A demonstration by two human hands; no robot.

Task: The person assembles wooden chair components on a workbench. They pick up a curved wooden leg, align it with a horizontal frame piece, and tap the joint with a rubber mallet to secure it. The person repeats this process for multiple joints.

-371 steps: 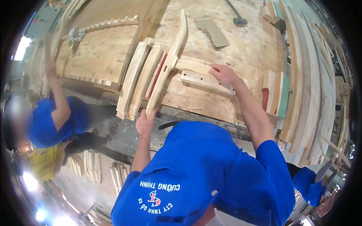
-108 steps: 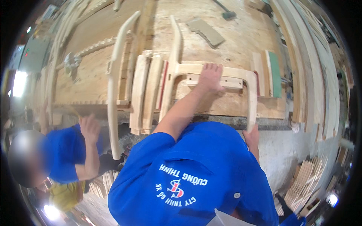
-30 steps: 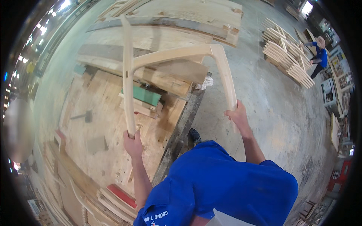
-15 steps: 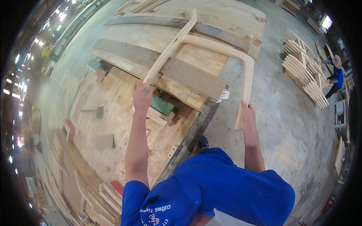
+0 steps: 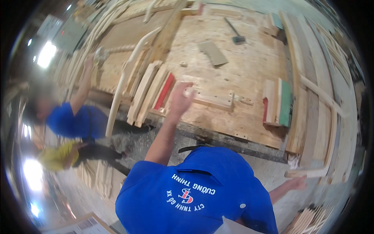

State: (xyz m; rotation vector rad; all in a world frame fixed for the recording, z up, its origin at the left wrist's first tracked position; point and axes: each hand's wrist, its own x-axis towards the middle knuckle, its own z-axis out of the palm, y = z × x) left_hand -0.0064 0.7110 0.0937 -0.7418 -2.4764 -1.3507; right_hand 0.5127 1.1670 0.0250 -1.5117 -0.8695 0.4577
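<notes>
Half a second ago it hung raised between both hands; now the bent wooden frame (image 5: 307,172) lies on the long boards (image 5: 302,134) at the far right, free of either grip. From the left, a co-worker in blue (image 5: 76,119) stands with one arm up near a curved wooden post (image 5: 124,80), and below them a printed sheet (image 5: 87,227) is too small to read. Next come pale wooden strips (image 5: 150,95) and a red strip (image 5: 164,91), then the left hand (image 5: 182,97), loosely spread, gripping nothing that I can see, just beside a drilled wooden block (image 5: 214,99); I can't tell if its fingertips touch it. I'd keep those fingers light, so the block isn't nudged on the bench (image 5: 253,66). White lettering circles a red-and-white emblem (image 5: 185,195) on the person's blue shirt (image 5: 156,187), upside down from where I look; no other writing is legible to me. Past the green-faced wooden stop (image 5: 286,102), the right hand (image 5: 298,182) reaches out, unclosed, near the frame's end. A frame like this seems best released only once it's well supported, its corners kept from knocking the boards, since pale bare wood probably dents easily.
</notes>
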